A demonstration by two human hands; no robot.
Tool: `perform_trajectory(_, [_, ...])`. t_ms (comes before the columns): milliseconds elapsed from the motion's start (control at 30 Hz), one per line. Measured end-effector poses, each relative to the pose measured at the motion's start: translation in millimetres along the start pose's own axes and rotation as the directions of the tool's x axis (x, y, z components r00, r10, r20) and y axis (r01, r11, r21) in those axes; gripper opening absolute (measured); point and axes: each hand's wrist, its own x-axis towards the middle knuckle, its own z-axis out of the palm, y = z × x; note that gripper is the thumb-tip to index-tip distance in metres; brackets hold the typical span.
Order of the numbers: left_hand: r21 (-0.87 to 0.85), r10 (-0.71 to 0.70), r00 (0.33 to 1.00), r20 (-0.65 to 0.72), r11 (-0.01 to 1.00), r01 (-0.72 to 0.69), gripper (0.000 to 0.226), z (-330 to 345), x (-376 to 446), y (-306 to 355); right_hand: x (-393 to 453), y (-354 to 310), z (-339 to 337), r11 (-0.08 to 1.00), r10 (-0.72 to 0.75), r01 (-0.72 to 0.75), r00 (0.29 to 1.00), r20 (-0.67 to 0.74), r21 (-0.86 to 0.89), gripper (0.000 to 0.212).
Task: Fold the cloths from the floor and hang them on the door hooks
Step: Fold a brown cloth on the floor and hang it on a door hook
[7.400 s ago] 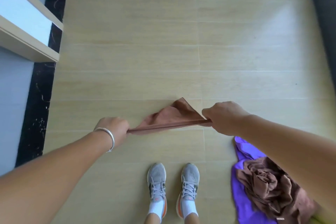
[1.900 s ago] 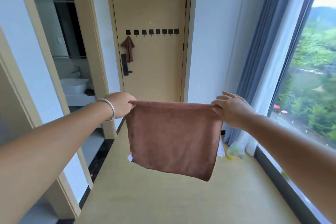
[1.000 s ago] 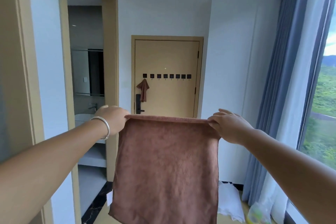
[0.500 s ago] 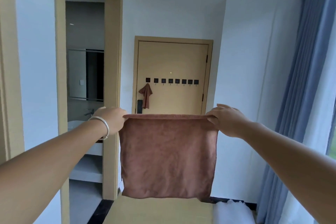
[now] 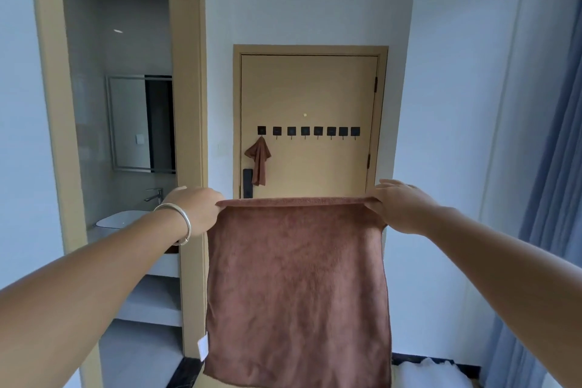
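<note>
Nearest the camera, both forearms reach forward at chest height. The left hand [image 5: 196,213], with a silver bangle [image 5: 179,222] on its wrist, pinches the upper left corner of the brown cloth [image 5: 297,287]; its fingers are curled onto the hem. The right hand [image 5: 398,206] pinches the upper right corner between thumb and fingers, the remaining fingers lying straight over the top edge. The cloth hangs flat and taut between them, with a white care label [image 5: 202,348] at its lower left edge.

Compared with half a second ago, the cloth hangs longer and its lower edge drops nearly out of view. Seven seconds ago it was a narrow band stretched over the floor; now it is a spread panel facing the door. Judgement: folding is incomplete, and the panel needs halving before hanging.

Beyond the cloth, the tan door [image 5: 310,94] carries a row of black hooks [image 5: 308,131]. A folded brown cloth [image 5: 258,161] already hangs from the leftmost hook; seven hooks remain free. The door is well apart from the hands.
</note>
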Motion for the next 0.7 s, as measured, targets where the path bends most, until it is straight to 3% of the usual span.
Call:
perform_trajectory(400, [0.016,-0.031,0.999,0.022,0.999,0.03,0.034,77,172,26,158,103,77,0.999,0.009,-0.009,1.0,-0.003,0.04,0.036])
perform_trajectory(700, [0.041,-0.038,0.998,0.048,0.999,0.036,0.03,130,272,13,251,141,130,0.999,0.007,-0.009,0.999,0.036,0.052,0.035])
